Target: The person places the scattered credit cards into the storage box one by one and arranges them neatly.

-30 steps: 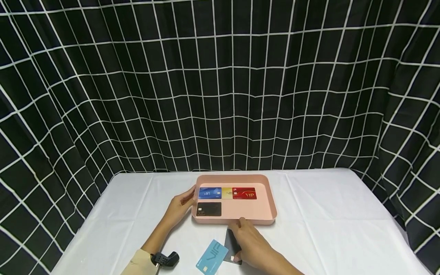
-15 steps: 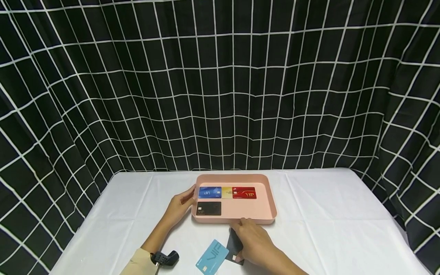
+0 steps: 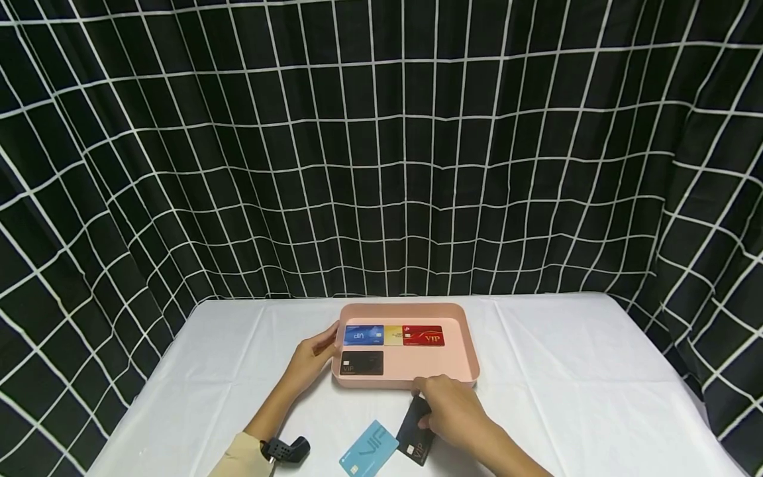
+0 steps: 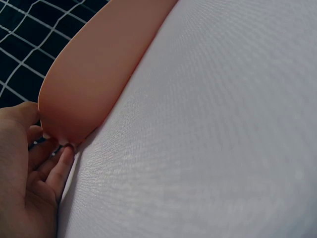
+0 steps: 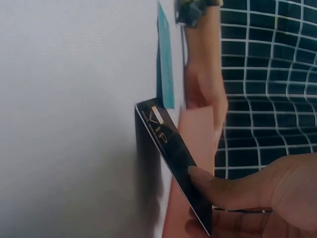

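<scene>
A pink tray (image 3: 423, 366) lies on the white cloth. My left hand (image 3: 311, 358) holds its left end; in the left wrist view, thumb and fingers meet the tray's end wall (image 4: 94, 69). Between thumb and fingers, my right hand (image 3: 454, 409) pinches a black VIP card (image 3: 411, 438) in front of the tray. The right wrist view shows this card (image 5: 171, 141) tilted, one end raised off the cloth. Beside it on the cloth is a light-blue VIP card (image 3: 368, 450). Inside the tray, a blue card (image 3: 363, 335), a yellow card (image 3: 393, 336) and a red card (image 3: 424, 336) form a row, with another black card (image 3: 361, 363) below.
A white cloth (image 3: 572, 384) covers the table. Behind and at both sides hangs a black curtain (image 3: 387, 165) with a white grid. A black device (image 3: 287, 450) is strapped to the left wrist.
My right hand has moved slightly right and drawn the black card away from the light-blue one, tilting it up so more of its face shows. My left hand has stayed at the tray.
</scene>
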A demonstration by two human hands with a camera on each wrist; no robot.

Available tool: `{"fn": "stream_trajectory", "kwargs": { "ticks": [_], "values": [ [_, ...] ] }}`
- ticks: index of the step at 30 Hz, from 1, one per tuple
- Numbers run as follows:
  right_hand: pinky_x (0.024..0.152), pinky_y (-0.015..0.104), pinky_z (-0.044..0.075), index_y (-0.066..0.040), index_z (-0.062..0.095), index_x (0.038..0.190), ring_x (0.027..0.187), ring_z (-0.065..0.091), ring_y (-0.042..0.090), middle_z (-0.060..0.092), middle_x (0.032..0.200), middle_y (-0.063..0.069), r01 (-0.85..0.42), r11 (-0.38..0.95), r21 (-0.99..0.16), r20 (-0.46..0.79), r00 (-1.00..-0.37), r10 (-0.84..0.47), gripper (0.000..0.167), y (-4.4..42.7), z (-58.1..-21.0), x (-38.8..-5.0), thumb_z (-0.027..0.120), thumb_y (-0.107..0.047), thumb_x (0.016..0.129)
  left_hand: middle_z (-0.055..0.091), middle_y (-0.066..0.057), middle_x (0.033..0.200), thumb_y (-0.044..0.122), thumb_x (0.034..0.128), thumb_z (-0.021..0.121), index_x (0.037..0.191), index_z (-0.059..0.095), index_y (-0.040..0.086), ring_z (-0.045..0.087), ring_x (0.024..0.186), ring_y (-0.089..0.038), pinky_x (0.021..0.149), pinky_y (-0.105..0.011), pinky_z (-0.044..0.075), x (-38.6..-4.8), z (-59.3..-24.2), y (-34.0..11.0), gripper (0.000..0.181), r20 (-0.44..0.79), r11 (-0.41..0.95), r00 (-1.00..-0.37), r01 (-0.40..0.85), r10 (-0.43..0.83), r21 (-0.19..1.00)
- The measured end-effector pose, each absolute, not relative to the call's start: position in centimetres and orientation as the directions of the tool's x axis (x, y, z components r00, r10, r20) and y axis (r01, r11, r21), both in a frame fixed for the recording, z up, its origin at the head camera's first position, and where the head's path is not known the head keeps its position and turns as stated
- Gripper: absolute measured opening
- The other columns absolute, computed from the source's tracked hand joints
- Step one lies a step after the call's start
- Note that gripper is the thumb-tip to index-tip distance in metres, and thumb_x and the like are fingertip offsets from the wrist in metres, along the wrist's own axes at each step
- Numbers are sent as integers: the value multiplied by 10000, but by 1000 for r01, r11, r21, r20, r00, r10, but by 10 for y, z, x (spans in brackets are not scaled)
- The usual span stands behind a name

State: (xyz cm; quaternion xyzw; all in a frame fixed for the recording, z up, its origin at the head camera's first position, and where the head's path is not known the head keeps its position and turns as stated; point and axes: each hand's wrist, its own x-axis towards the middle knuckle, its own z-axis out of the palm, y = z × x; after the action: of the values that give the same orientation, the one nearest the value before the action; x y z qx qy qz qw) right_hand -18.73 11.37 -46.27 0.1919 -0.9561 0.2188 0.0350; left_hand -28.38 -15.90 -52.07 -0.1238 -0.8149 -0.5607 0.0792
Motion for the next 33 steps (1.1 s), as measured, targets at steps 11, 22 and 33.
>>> {"fn": "stream_trajectory", "kwargs": {
  "ticks": [11, 22, 33],
  "values": [
    [565, 301, 472, -122, 751, 831, 623, 546, 98, 661, 673, -45, -417, 835, -359, 210, -908, -363, 226, 124, -455, -189, 874, 9, 694, 558, -202, 1427, 45, 985, 641, 1448, 527, -7, 557, 1305, -389, 1099, -509, 435, -284, -520, -160, 480, 265, 329, -956, 294, 129, 898],
    [535, 292, 426, -142, 701, 810, 612, 500, 102, 546, 632, -93, -426, 782, -455, 156, -903, -401, 205, 129, -445, -188, 818, 21, 769, 534, -169, 1460, 104, 1001, 641, 1469, 514, 28, 521, 1348, -363, 1116, -494, 426, -296, -536, -163, 491, 255, 366, -958, 286, 131, 886],
    [517, 256, 437, -127, 689, 827, 609, 513, 89, 565, 650, -97, -460, 683, -567, 116, -866, -487, 177, 135, -439, -190, 800, 9, 801, 545, -79, 1474, 228, 1009, 653, 1484, 528, 140, 545, 1343, -285, 1107, -439, 455, -307, -551, -173, 499, 249, 374, -955, 293, 161, 880]
  ]
}}
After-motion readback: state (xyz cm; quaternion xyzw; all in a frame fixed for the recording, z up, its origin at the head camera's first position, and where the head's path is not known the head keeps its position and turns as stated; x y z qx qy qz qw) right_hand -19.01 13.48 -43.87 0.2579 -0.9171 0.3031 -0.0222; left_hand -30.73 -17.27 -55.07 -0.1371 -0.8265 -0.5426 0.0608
